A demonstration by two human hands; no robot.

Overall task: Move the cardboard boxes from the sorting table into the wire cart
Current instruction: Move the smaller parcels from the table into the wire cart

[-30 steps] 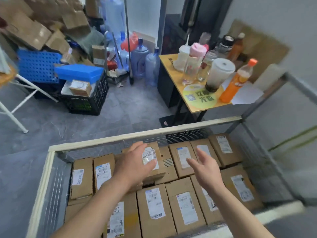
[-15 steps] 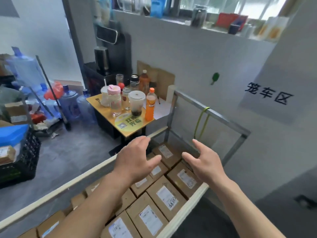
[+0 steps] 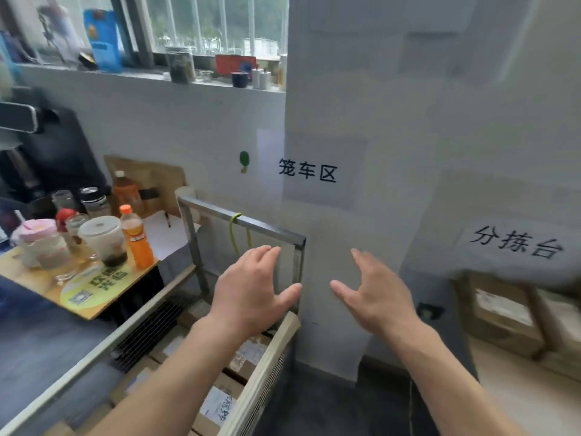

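Here, brown labelled cardboard boxes (image 3: pixel 220 401) in wire cart (image 3: pixel 270 347), left hand (image 3: pixel 248 294), right hand (image 3: pixel 377 297), each grip wide, empty

Two hands: left hand (image 3: pixel 248 291) and right hand (image 3: pixel 374 297), both empty with fingers spread. One wire cart (image 3: pixel 242 220) at 7 o'clock, holding several cardboard boxes (image 3: pixel 220 404), count unclear through blur. Two orange drink bottles (image 3: pixel 136 239) on one small yellow surface (image 3: pixel 41 278) at 9 o'clock. Two wall signs (image 3: pixel 308 171). One green loop (image 3: pixel 234 231) hangs on the cart rail.
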